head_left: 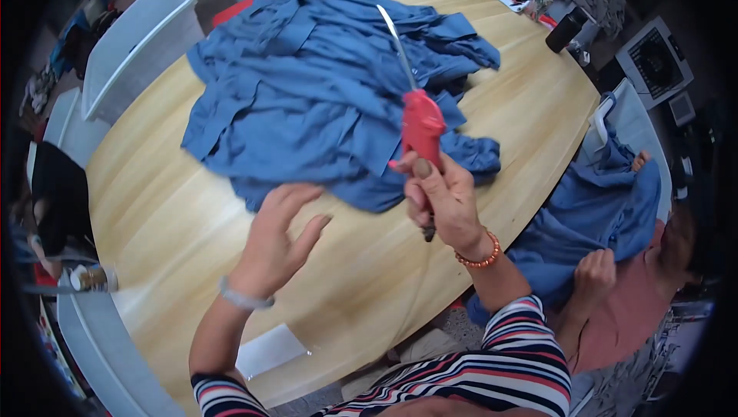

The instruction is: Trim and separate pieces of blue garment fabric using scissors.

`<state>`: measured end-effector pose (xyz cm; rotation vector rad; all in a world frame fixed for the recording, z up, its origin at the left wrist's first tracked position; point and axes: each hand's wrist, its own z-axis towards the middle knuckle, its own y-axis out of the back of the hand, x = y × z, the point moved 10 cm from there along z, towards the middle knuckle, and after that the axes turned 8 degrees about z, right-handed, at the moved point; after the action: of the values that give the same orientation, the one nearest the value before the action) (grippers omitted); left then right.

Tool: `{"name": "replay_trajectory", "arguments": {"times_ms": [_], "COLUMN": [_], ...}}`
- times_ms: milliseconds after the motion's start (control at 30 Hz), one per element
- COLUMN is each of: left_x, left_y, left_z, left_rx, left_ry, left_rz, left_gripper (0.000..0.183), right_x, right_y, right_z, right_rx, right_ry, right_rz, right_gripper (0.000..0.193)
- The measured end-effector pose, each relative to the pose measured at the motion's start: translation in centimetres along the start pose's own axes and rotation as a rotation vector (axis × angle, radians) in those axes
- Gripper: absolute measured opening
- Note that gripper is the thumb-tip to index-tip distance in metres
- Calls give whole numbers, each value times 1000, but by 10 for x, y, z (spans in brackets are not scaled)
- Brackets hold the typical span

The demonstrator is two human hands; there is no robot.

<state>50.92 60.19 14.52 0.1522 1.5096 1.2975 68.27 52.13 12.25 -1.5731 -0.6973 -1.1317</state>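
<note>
Two bare hands over an oval-looking, pale wood-grain table (338,279). Right hand (442,196), just off centre toward 3 o'clock, is wrapped round the handle of a red air blow gun (422,126), thumb lying along the side nearest the wearer; whether the trigger is pressed, cannot tell. Gun stands toward 1 o'clock of centre, its thin metal nozzle (398,46) angled to 12 and crossing in front of a heap of blue garments (292,121); contact between tip and cloth cannot be judged. Heap is crumpled, spread from 10 round to 1 o'clock. Left hand (283,234), at 8 o'clock, holds nothing: fingers loosely curved, thumb well apart from them, near the heap's lower edge. Orange beaded bracelet (479,250) on right wrist, pale grey band (244,295) on left. White sheet (271,351) flat on the table at 7 o'clock. Black cylindrical container (566,29) near the table's edge at 2. At 3 to 4 o'clock, a co-worker in a pink top (626,315) has both hands at another blue garment (596,202). White plastic bin (138,52) beyond the table at 10.
</note>
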Motion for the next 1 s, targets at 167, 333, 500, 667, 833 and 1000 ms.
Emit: {"name": "replay_trajectory", "arguments": {"times_ms": [167, 333, 500, 667, 833, 1000], "left_x": [-50, -57, -34, -1, -19, -6], "left_y": [-80, -191, -261, -273, -247, -190], "left_z": [223, 393, 456, 444, 369, 231], "left_rx": [-146, -80, -31, 11, 10, 177], "left_ry": [-264, -236, -252, -211, -365, -484], "left_rz": [179, 402, 496, 444, 393, 310], "left_gripper": [40, 73, 97, 71, 43, 41], "right_x": [50, 74, 39, 25, 41, 57], "right_y": [108, 142, 185, 206, 203, 155], "right_z": [40, 76, 87, 77, 76, 68], "right_rx": [-201, -308, -353, -410, -398, -315], "right_ry": [-9, 48, -45, -131, -145, -137], "right_rz": [-64, -197, -175, -160, -217, -320], "right_gripper": [28, 29, 28, 27, 29, 27]}}
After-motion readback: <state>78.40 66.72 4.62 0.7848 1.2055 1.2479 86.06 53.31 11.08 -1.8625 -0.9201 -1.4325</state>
